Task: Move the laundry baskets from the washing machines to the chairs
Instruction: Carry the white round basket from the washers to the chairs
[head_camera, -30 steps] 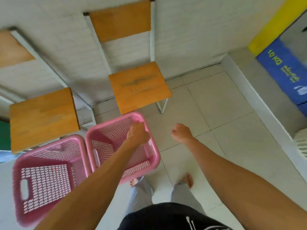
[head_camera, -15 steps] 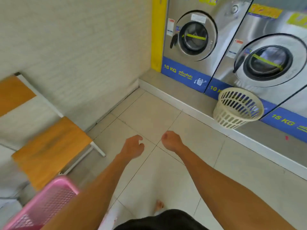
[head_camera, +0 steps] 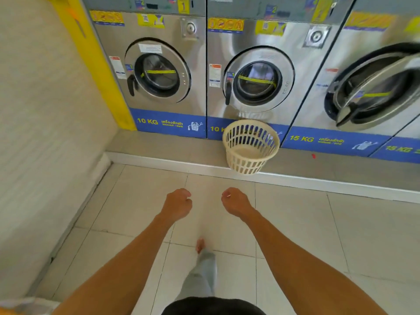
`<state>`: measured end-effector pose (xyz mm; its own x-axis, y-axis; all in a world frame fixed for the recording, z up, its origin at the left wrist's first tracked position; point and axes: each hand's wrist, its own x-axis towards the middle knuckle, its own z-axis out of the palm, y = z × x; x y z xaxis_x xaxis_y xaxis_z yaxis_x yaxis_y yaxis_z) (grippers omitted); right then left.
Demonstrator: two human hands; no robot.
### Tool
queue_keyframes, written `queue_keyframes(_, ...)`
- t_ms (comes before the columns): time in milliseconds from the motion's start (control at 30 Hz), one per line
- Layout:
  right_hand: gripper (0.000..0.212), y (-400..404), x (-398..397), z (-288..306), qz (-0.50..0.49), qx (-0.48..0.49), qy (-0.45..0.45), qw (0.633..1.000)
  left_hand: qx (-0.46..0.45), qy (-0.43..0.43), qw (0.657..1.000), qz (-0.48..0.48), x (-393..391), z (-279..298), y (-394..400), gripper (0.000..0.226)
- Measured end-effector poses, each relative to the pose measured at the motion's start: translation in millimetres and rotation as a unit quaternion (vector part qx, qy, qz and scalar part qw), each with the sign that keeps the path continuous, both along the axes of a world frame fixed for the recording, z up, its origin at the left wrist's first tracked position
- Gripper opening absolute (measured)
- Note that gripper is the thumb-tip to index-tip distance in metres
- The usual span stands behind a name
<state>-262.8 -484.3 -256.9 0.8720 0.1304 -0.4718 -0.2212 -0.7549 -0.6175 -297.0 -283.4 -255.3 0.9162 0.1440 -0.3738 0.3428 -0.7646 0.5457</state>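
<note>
On the ledge (head_camera: pixel 159 145) below the washing machines (head_camera: pixel 159 76) sits a cream basket (head_camera: pixel 250 148).

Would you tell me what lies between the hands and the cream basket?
Only bare floor tiles and the step's white edge, in the head view.

A self-service laundry: a row of steel front-loading washing machines (head_camera: pixel 159 71) stands on a raised plinth (head_camera: pixel 159 145). Blue bands (head_camera: pixel 168 123) along the machines' bases read 10 KG and 15 KG. A cream laundry basket (head_camera: pixel 250 151) sits before them.
</note>
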Motion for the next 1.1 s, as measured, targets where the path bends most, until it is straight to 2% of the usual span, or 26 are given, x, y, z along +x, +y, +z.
queue_keyframes(200,0.032,-45.5,102.8,-1.2,-0.062,-0.024,0.017,0.998,-0.019,0.018,0.998,-0.054,131.3,-24.0,-28.7,0.036)
queue_keyframes(367,0.033,-79.7,190.3,1.8,-0.096,-0.059,0.000,0.994,-0.038,0.041,0.997,-0.058,226.7,-33.4,-33.5,0.036)
queue_keyframes(567,0.033,-100.2,250.1,5.6,-0.130,-0.058,0.024,0.989,-0.046,0.097,0.993,-0.042,293.9,-32.9,-41.8,0.037)
queue_keyframes(733,0.033,-128.2,321.5,-22.0,-0.132,-0.054,0.056,0.988,-0.053,0.119,0.991,-0.029,367.3,-40.7,-69.5,0.031)
queue_keyframes(900,0.036,-159.6,405.8,-42.5,-0.056,-0.073,0.075,0.993,-0.014,0.112,0.993,-0.025,435.2,-55.1,-95.7,0.023)
queue_keyframes(1033,0.036,-188.9,469.6,-61.1,0.022,-0.092,0.099,0.991,0.022,0.140,0.990,-0.003,477.0,-79.8,-113.5,0.010)
queue_keyframes(1100,0.036,-203.2,496.6,-75.1,0.051,-0.103,0.114,0.987,0.017,0.140,0.990,0.024,491.2,-78.5,-130.6,0.018)
